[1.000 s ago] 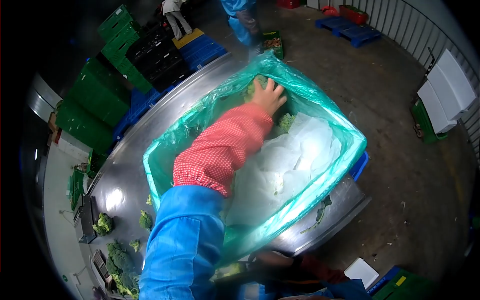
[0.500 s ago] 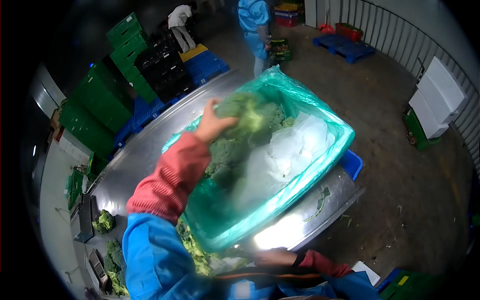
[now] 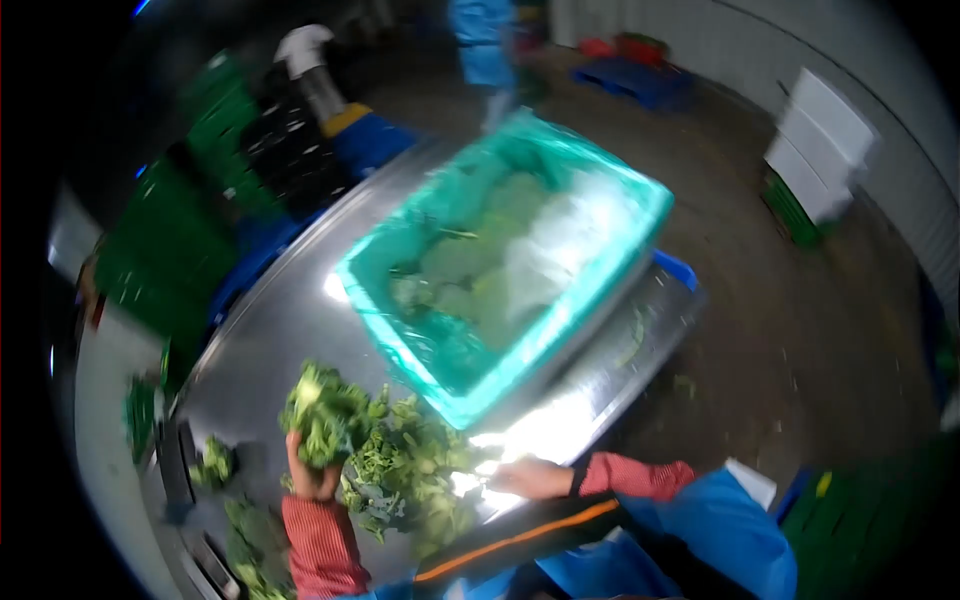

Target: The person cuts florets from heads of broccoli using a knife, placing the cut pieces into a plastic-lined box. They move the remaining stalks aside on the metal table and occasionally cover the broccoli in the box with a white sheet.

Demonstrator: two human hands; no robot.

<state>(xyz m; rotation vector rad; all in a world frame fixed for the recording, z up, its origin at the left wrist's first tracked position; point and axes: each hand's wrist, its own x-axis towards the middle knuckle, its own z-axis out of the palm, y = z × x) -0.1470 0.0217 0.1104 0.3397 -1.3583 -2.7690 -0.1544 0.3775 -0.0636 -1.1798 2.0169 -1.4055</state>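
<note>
My left hand (image 3: 312, 478) grips a head of broccoli (image 3: 322, 412) by its stalk, held above the steel table (image 3: 265, 335) near its front left. Beside it lies a pile of broccoli trimmings and leaves (image 3: 405, 470). My right hand (image 3: 530, 478) rests flat on the table's front edge, fingers spread, holding nothing. Farther back stands a crate lined with a teal plastic bag (image 3: 420, 340), with several broccoli heads (image 3: 470, 265) and white sheet material inside. The frame is motion-blurred.
More broccoli (image 3: 213, 462) lies at the table's left end. Green and black crates (image 3: 215, 150) are stacked behind on the left. Two people (image 3: 480, 45) stand at the far side. White boxes (image 3: 825, 145) sit by the right wall, a blue pallet (image 3: 635, 80) beyond.
My left hand has pulled out of the lined crate and come back to the near table with a broccoli head. The view has swung down and blurred.
</note>
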